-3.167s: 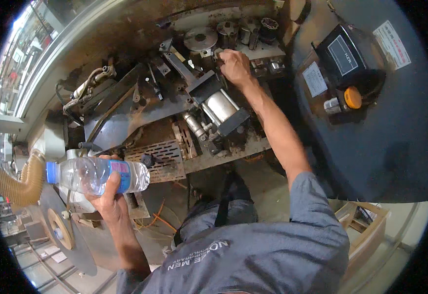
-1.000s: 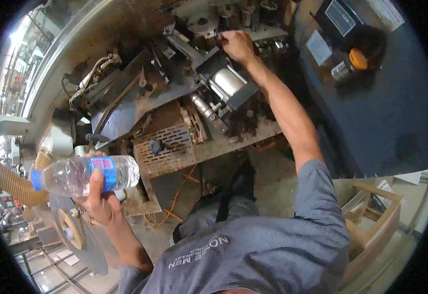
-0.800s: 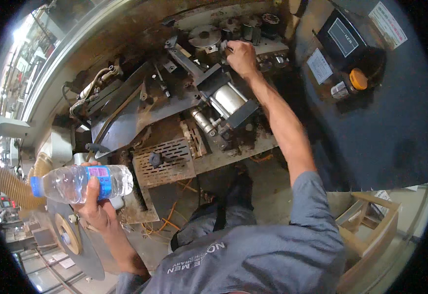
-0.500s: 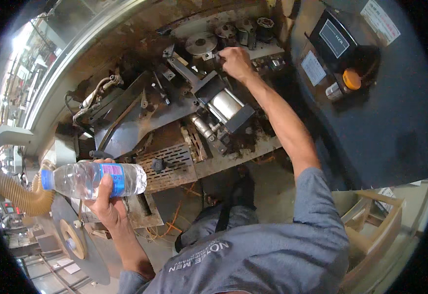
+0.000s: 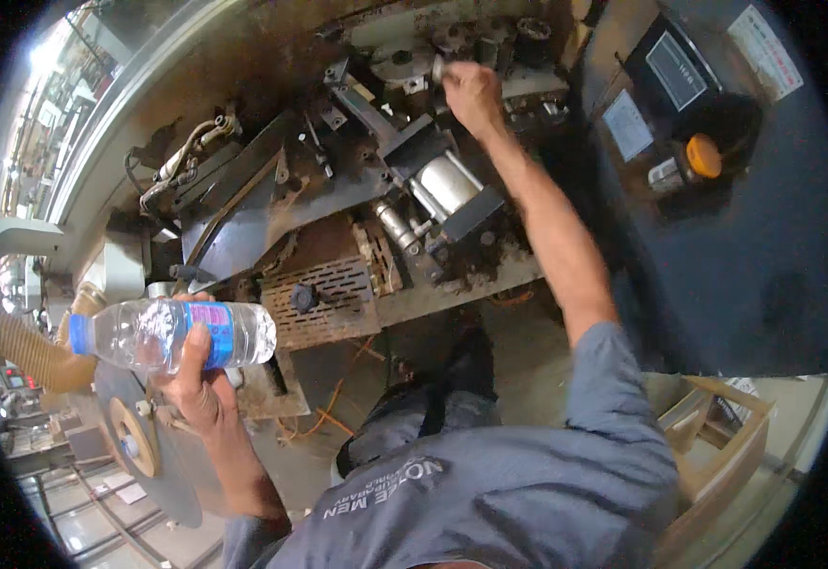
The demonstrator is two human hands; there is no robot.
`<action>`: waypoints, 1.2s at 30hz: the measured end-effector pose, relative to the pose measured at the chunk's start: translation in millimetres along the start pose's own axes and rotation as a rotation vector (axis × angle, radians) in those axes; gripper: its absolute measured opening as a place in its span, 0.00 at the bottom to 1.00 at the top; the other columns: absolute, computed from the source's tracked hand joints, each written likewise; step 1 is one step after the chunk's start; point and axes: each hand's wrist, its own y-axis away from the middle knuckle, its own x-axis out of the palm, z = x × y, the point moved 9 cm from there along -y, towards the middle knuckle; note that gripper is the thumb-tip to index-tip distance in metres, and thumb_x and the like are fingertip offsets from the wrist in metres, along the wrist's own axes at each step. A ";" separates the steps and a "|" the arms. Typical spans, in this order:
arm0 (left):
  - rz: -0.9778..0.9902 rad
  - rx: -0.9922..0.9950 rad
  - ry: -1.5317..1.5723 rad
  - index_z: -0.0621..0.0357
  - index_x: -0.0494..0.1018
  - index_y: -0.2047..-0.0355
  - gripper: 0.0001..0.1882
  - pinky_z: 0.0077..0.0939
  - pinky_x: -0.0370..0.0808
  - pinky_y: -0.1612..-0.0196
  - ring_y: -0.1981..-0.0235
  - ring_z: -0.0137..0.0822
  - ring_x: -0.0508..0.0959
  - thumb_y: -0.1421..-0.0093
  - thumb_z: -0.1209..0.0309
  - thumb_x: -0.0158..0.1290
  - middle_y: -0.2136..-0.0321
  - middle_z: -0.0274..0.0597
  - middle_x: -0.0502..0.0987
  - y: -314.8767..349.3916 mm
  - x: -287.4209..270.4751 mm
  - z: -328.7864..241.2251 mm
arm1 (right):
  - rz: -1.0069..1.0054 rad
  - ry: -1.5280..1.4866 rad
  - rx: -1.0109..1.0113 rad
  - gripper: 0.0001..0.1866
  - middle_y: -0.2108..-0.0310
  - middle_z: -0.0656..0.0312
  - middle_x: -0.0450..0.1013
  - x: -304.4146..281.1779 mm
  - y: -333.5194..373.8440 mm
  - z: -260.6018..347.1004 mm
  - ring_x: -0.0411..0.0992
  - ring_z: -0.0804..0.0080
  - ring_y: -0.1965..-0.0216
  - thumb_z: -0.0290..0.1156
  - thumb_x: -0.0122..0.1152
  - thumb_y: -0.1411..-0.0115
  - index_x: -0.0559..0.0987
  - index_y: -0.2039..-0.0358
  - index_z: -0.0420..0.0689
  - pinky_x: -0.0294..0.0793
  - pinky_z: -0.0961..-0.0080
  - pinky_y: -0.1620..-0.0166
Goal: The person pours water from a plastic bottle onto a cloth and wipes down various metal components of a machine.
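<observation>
My left hand (image 5: 200, 384) is wrapped round a clear plastic water bottle (image 5: 144, 334) with a blue cap and a blue-and-pink label. The bottle lies sideways in the grip, cap to the left, with the thumb across its label. At the far side of the dirty machine, my right hand (image 5: 475, 98) is closed, with a small pale metallic piece at its fingertips that I cannot make out. Beside it is a flat round metal disc (image 5: 397, 64). Nearer to me, below that hand, sits a silver cylinder (image 5: 447, 182) between dark end blocks.
A slotted metal plate (image 5: 333, 332) with a black knob forms the machine's near left part. At right, a black box (image 5: 681, 74) stands by an orange-lidded jar (image 5: 703, 156). A ribbed hose (image 5: 30, 349) and large grey disc (image 5: 172, 484) are at left; a wooden frame (image 5: 731, 465) is low right.
The right hand has moved a little up and right in the picture, and the pale piece now shows at its fingertips. The bottle has shifted slightly left, still held.
</observation>
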 end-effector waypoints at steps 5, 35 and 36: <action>-0.011 0.027 0.034 0.64 0.66 0.47 0.28 0.43 0.74 0.48 0.53 0.47 0.77 0.50 0.82 0.59 0.57 0.52 0.75 4.0 1.6 -1.4 | 0.226 0.178 -0.248 0.04 0.72 0.50 0.75 24.4 18.4 15.6 0.75 0.48 0.67 0.24 0.57 0.56 0.77 0.76 0.41 0.73 0.54 0.63; 0.012 0.125 -0.009 0.63 0.63 0.44 0.30 0.40 0.73 0.46 0.53 0.46 0.76 0.48 0.83 0.58 0.54 0.50 0.73 13.6 -25.8 -9.4 | 0.178 0.143 -0.129 0.06 0.69 0.49 0.75 7.6 24.3 19.6 0.74 0.45 0.65 0.22 0.59 0.57 0.76 0.75 0.40 0.73 0.54 0.62; 0.047 0.231 -0.057 0.62 0.63 0.44 0.30 0.40 0.73 0.46 0.53 0.46 0.76 0.48 0.82 0.58 0.54 0.50 0.73 16.6 -19.6 -19.9 | 0.146 0.163 -0.102 0.07 0.68 0.48 0.75 5.7 26.7 15.3 0.74 0.44 0.65 0.22 0.59 0.57 0.76 0.74 0.40 0.73 0.53 0.63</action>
